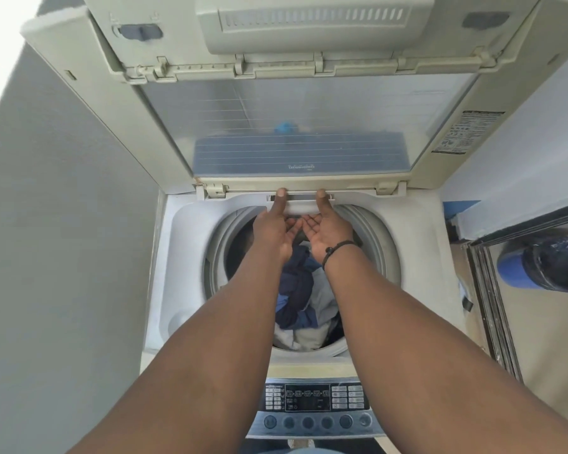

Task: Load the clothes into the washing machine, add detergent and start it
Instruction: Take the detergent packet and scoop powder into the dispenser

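Note:
The top-loading washing machine point(420, 257) stands with its folding lid point(302, 136) raised. Dark blue and white clothes point(300, 290) lie in the drum. At the back rim sits a white detergent drawer point(301, 208). My left hand point(274, 231) and my right hand point(322, 231) both hold its front, thumbs on top and fingers curled underneath. A black band circles my right wrist. The control panel point(312, 404) with its row of round buttons is at the front edge, between my forearms.
A grey wall point(63, 257) runs close along the machine's left side. On the right are a sliding-door track point(492, 290) and a blue bin lined with a black bag point(545, 267). A small blue object point(284, 127) shows through the translucent lid.

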